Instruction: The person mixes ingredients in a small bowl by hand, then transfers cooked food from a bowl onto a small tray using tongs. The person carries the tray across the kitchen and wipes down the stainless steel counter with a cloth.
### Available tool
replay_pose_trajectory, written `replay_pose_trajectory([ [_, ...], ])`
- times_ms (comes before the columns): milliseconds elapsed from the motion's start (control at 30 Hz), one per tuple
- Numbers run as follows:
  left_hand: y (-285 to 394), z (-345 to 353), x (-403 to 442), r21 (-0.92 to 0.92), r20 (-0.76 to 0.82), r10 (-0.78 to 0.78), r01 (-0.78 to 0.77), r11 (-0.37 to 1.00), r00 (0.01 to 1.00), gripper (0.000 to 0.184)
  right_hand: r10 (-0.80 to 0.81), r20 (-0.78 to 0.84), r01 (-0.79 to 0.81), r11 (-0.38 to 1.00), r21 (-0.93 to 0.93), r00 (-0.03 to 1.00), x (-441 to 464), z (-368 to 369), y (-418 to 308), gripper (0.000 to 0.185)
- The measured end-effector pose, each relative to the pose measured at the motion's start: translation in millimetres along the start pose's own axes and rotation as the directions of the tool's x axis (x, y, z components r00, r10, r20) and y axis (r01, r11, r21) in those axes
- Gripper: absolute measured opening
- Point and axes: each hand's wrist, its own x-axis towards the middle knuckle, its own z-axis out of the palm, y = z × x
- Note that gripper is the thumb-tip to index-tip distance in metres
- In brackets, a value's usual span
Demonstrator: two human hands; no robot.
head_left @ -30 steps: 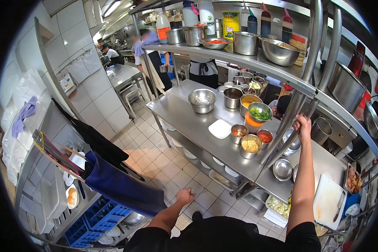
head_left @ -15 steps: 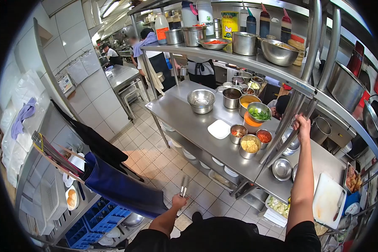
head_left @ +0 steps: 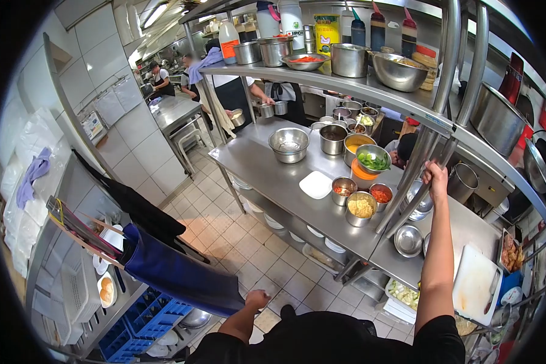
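My right hand (head_left: 435, 174) grips an upright metal post (head_left: 452, 144) of the shelf, with its arm stretched forward. Low in the middle, my left hand (head_left: 258, 299) is a closed fist above the tiled floor, near the blue cloth (head_left: 176, 270). The metal utensil like tongs in this fist hardly shows now. To the left of the post, the steel counter (head_left: 258, 159) bears a white square plate (head_left: 315, 185), a pot of yellow food (head_left: 361, 208), a bowl of greens (head_left: 374, 158) and a nested metal bowl (head_left: 289, 145).
An overhead shelf (head_left: 321, 79) carries pots and sauce bottles. A white cutting board (head_left: 476, 285) lies at right. Blue crates (head_left: 145, 318) stand low at left. Across the counter, a person in an apron (head_left: 233, 100) holds small pots; other people are farther back.
The tongs, plainly visible pointing up from my left hand half a second ago, hardly show now. My right hand stays on the post. Co-workers across the counter have shifted with their pots.
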Motion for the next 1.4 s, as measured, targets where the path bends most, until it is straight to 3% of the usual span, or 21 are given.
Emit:
replay_pose_trajectory([
  [100,20,-5,-15,0.369,0.152,0.272,-0.31,0.876,0.95,0.036,-0.008,0.021,0.008,1.0,0.0,1.0,5,-3,2,0.017],
  [167,7,15,5,-0.264,-0.045,-0.138,0.121,0.957,0.989,0.036,-0.011,0.024,0.011,1.0,0.002,1.0,4,-3,2,0.017],
  [200,3,18,8,-0.26,-0.043,-0.141,0.126,0.957,0.989,0.036,-0.011,0.021,0.011,1.0,0.003,1.0,3,-1,-1,0.017],
  [267,6,20,15,-0.838,0.073,-0.361,0.254,0.482,0.93,0.037,-0.005,0.023,0.005,1.0,-0.001,1.0,2,-1,-1,0.017],
  [300,17,2,1,-0.676,0.047,-0.298,0.251,0.693,0.953,0.039,-0.005,0.021,0.005,1.0,-0.007,1.0,3,-3,1,0.017],
  [333,29,-15,-13,-0.679,0.05,-0.302,0.254,0.689,0.952,0.039,-0.005,0.019,0.005,1.0,-0.012,1.0,4,-3,1,0.017],
  [367,40,-31,-25,-0.257,-0.052,-0.084,0.068,0.964,0.995,0.039,-0.004,0.021,0.004,1.0,-0.013,1.0,4,-2,1,0.017],
  [400,42,-40,-29,0.236,-0.034,0.162,-0.15,0.96,0.986,0.04,-0.002,0.023,0.002,1.0,-0.002,1.0,4,-2,1,0.017],
  [433,3,-9,10,0.081,-0.058,0.071,-0.067,0.994,0.996,0.039,0.001,0.022,-0.001,1.0,0.008,1.0,3,-2,1,0.017],
  [567,28,-22,-20,0.214,-0.082,0.033,-0.015,0.977,0.996,0.04,-0.01,0.013,0.01,1.0,-0.003,1.0,5,-3,2,0.017],
  [667,38,-20,-21,0.41,-0.072,0.232,-0.183,0.893,0.97,0.039,-0.009,0.025,0.01,1.0,-0.011,1.0,3,-2,0,0.017],
  [700,41,-19,-18,0.013,-0.21,0.001,0.002,1.0,0.978,0.036,-0.006,0.018,0.006,1.0,-0.011,1.0,4,-3,0,0.017],
  [767,25,-4,4,-0.618,-0.221,-0.379,0.171,0.768,0.899,0.031,-0.014,0.01,0.014,1.0,-0.001,1.0,4,-3,2,0.016],
  [867,5,-2,18,-0.708,-0.088,-0.324,0.17,0.686,0.942,0.033,-0.005,0.021,0.005,1.0,0.025,1.0,6,-4,4,0.015],
  [900,0,-8,16,-0.048,-0.234,-0.016,0.005,0.999,0.972,0.037,-0.003,0.01,0.002,0.999,0.032,1.0,4,-2,2,0.014],
  [1000,19,-21,-12,0.248,-0.146,0.174,-0.134,0.959,0.974,0.041,-0.005,0.015,0.004,1.0,0.019,1.0,4,-3,2,0.014],
  [1033,22,-16,-11,0.248,-0.149,0.172,-0.131,0.96,0.974,0.041,-0.004,0.017,0.004,1.0,0.022,1.0,5,-3,2,0.014],
  [1100,19,-5,-6,-0.397,-0.049,-0.269,0.228,0.889,0.962,0.04,0.004,0.003,-0.004,1.0,0.014,1.0,6,-5,4,0.014],
  [1200,6,4,-1,-0.127,-0.072,-0.153,0.143,0.982,0.986,0.039,0.006,0.021,-0.006,1.0,-0.013,1.0,7,-8,6,0.016],
  [1233,17,-7,-18,0.162,-0.076,0.042,-0.029,0.986,0.996,0.04,0.0,0.028,0.0,1.0,-0.014,1.0,6,-7,6,0.015],
  [1400,25,-9,-18,0.145,-0.016,0.044,-0.041,0.989,0.999,0.039,-0.003,0.023,0.003,1.0,0.005,1.0,8,-6,5,0.014],
])
